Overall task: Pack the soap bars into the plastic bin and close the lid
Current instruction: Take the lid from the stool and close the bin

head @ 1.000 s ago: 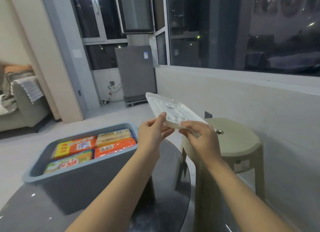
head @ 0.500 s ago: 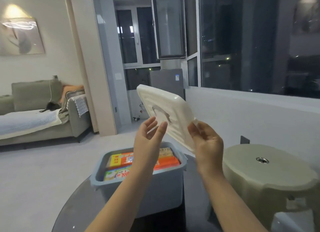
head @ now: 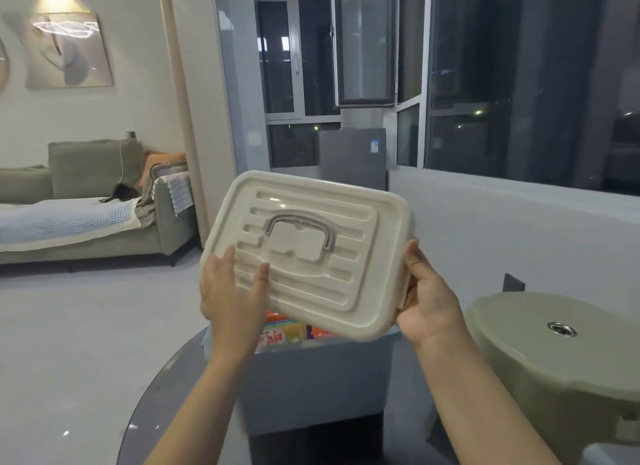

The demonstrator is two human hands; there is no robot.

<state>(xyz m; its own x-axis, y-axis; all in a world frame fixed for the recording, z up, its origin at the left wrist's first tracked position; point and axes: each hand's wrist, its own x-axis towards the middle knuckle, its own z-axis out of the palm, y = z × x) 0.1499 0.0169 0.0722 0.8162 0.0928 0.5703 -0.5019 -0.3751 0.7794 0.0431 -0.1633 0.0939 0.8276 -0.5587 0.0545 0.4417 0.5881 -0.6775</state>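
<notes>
A smooth, slightly glossy cream plastic lid (head: 313, 249) carries a grey handle (head: 300, 229). The bin (head: 318, 378) below is matt blue-grey plastic. Soap bars (head: 287, 331) wear shiny printed wrappers. The table (head: 180, 405) is glossy dark glass. The stool (head: 561, 360) is smooth pale-green plastic.

The cream rectangular plastic lid (head: 308, 253) hangs tilted over the grey-blue plastic bin (head: 318, 378), blocking most of its mouth from above. Only a narrow slot shows under its near edge, where the orange and yellow wrapped soap bars (head: 287, 333) fill the bin close to the rim. My left hand (head: 232, 294) crowds the bin's left corner, my right hand (head: 429, 301) the right. The pale green round plastic stool (head: 554, 357) stands just beside the bin on the right. Left of the bin, the dark round glass table (head: 166, 409) lies open.
</notes>
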